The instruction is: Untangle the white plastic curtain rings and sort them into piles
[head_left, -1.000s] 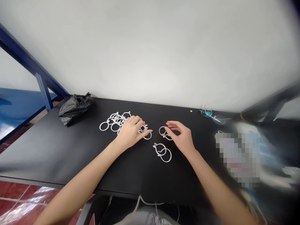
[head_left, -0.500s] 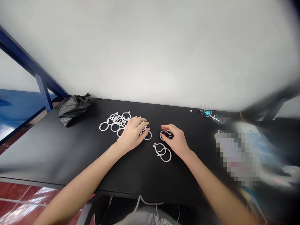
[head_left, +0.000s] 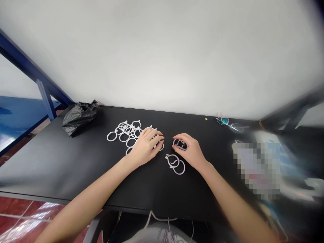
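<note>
My left hand (head_left: pixel 146 145) is cupped over the right side of a loose pile of white plastic rings (head_left: pixel 124 136), each with a small eyelet. Its fingers are curved and apart, and the thumb lies over a ring at the pile's right edge. Parts of several rings are hidden beneath this hand. My right hand (head_left: pixel 191 148) is closed around the edge of overlapping white rings (head_left: pixel 180 148), fingers at the far side and thumb at the near side. Just in front of it, two overlapping rings (head_left: pixel 179 173) lie flat on the black table (head_left: pixel 141 189).
A crumpled black plastic bag (head_left: pixel 81 116) lies at the table's back left. Eyeglasses (head_left: pixel 236 127) rest near the wall at the back right. Farther right are a pixelated package (head_left: pixel 257 172) and blurred items. A blue metal frame (head_left: pixel 48 98) stands at the left.
My left hand has shifted slightly right, covering more of the ring at the pile's edge. The rings within my right hand have turned or shifted a little. The two rings in front stay put.
</note>
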Available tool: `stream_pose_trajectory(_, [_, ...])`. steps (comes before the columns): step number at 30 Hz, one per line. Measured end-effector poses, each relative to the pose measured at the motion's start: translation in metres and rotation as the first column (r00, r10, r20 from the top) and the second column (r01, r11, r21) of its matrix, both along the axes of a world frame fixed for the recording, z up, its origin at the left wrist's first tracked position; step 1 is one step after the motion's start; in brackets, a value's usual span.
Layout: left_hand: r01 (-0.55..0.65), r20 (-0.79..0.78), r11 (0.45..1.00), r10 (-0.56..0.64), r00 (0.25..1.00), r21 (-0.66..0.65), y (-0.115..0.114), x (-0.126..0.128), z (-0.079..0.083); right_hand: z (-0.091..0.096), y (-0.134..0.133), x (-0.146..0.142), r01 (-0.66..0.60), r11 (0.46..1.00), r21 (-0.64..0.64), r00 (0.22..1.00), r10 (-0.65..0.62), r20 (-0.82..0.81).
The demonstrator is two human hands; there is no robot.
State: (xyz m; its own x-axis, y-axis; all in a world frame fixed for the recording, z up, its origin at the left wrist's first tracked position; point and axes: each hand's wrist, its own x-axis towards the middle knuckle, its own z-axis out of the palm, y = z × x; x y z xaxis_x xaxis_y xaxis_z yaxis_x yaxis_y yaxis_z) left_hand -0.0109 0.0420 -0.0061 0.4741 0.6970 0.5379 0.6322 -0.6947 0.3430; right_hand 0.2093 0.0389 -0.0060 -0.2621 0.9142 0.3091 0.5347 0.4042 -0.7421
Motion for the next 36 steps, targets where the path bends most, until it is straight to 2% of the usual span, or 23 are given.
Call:
stream_pose_trajectory(3, [0.046, 0.068, 0.996, -0.041, 0.997, -0.078, -0.005, 0.004, 0.005, 0.0, -0.004, -0.007, 0.048, 0.999, 0.005, 0.97, -0.046, -0.237])
stream_pose_trajectory(6, [0.149, 0.195, 0.958, -0.102, 0.975, -0.245, -0.015, 0.01, 0.011, -0.001, -0.008, -0.013, 0.081, 0.996, -0.047, 0.888, -0.094, -0.449])
stream_pose_trajectory(9, [0.273, 0.3, 0.875, -0.157, 0.941, -0.399, -0.024, 0.017, 0.012, 0.001, -0.01, -0.016, 0.081, 0.993, -0.088, 0.832, -0.116, -0.542])
stream_pose_trajectory(12, [0.309, 0.358, 0.822, -0.139, 0.923, -0.479, -0.027, 0.02, 0.008, 0.003, -0.01, -0.018, 0.128, 0.985, -0.114, 0.787, -0.17, -0.594])
stream_pose_trajectory(16, [0.241, 0.348, 0.834, -0.064, 0.935, -0.496, -0.026, 0.02, 0.001, 0.004, -0.007, -0.016, 0.195, 0.952, -0.235, 0.687, -0.304, -0.66])
stream_pose_trajectory(21, [0.228, 0.342, 0.848, -0.059, 0.938, -0.479, -0.024, 0.02, 0.0, 0.007, -0.004, -0.015, 0.13, 0.925, -0.356, 0.55, -0.366, -0.751])
stream_pose_trajectory(24, [0.249, 0.363, 0.847, -0.072, 0.929, -0.469, -0.024, 0.022, 0.001, 0.009, -0.006, -0.016, 0.045, 0.926, -0.375, 0.552, -0.335, -0.763])
stream_pose_trajectory(28, [0.3, 0.425, 0.823, -0.079, 0.902, -0.482, -0.022, 0.023, 0.003, 0.009, -0.011, -0.019, -0.031, 0.943, -0.331, 0.618, -0.243, -0.748])
stream_pose_trajectory(33, [0.362, 0.559, 0.716, 0.048, 0.828, -0.597, -0.018, 0.022, 0.005, 0.007, -0.011, -0.019, -0.013, 0.952, -0.307, 0.65, -0.225, -0.726])
stream_pose_trajectory(36, [0.447, 0.683, 0.627, 0.191, 0.705, -0.637, -0.015, 0.021, 0.006, 0.006, -0.009, -0.017, 0.039, 0.953, -0.301, 0.655, -0.252, -0.712])
